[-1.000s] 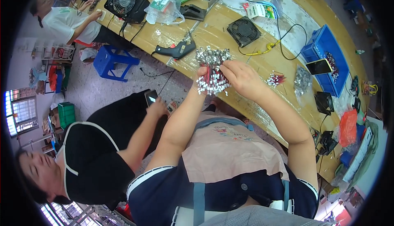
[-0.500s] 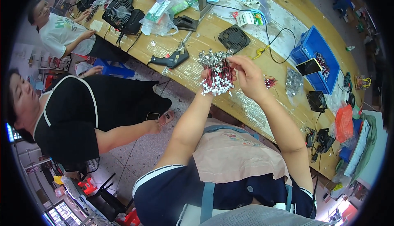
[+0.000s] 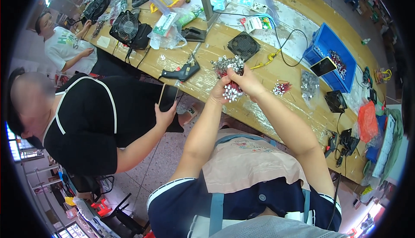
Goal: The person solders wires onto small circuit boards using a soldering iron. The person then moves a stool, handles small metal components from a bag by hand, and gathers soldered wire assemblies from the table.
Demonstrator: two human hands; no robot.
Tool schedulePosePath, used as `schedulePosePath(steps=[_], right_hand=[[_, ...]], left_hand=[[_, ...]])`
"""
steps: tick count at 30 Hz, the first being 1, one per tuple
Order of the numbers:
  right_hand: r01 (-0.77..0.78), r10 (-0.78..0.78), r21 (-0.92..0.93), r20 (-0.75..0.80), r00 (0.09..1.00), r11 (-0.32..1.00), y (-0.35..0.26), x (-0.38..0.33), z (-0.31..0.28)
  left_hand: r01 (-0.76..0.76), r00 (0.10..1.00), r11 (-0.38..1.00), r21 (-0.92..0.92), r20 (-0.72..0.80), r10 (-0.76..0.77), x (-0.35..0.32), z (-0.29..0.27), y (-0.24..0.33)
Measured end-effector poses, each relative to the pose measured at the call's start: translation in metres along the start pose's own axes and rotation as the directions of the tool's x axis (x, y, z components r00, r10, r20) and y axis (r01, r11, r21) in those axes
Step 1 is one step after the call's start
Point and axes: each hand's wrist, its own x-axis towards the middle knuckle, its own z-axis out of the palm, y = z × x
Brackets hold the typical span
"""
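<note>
A thick bundle of short red wires (image 3: 233, 92) is held over the table's near edge, white plugs at its lower end and silvery metal pieces at its upper end. My left hand (image 3: 219, 91) is closed round it from the left. My right hand (image 3: 246, 81) grips the same bundle from the right, its thumb and fingers across the middle, hiding most of the red part. On the table to the right lies a small pile of similar red wires (image 3: 282, 87), with a clear bag of silvery parts (image 3: 309, 85) beyond it.
Left of my hands lies a black glue gun (image 3: 181, 72); behind them, a black square fan (image 3: 244, 46). A phone (image 3: 324, 66) leans on a blue bin (image 3: 323, 39) holding more wires. Close on my left sits a person (image 3: 82, 121) holding a phone; another person (image 3: 71, 49) works farther along.
My right hand has moved from the bundle's upper right side to close round its middle. The bundle has dropped slightly and looks more gathered. The nearby person's phone has come up.
</note>
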Motion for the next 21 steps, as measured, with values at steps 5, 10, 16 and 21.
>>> schedulePosePath(steps=[5,10,16,21], right_hand=[[0.038,-0.139,-0.453,-0.192,0.972,0.891,0.022,-0.004,0.007],[0.127,-0.243,-0.502,-0.172,0.955,0.855,0.048,-0.012,0.001],[0.096,-0.216,-0.612,-0.126,0.968,0.785,0.067,-0.011,0.002],[-0.013,-0.052,-0.404,-0.15,0.987,0.915,0.076,0.012,0.007]], left_hand=[[-0.05,0.998,0.993,0.109,-0.038,0.054,-0.011,0.011,-0.008],[0.081,0.995,0.986,0.149,-0.061,-0.073,-0.023,0.019,-0.006],[0.199,0.969,0.98,0.002,-0.152,-0.196,-0.023,-0.009,-0.017],[0.295,0.944,0.952,-0.08,-0.132,-0.303,-0.016,-0.024,-0.013]])
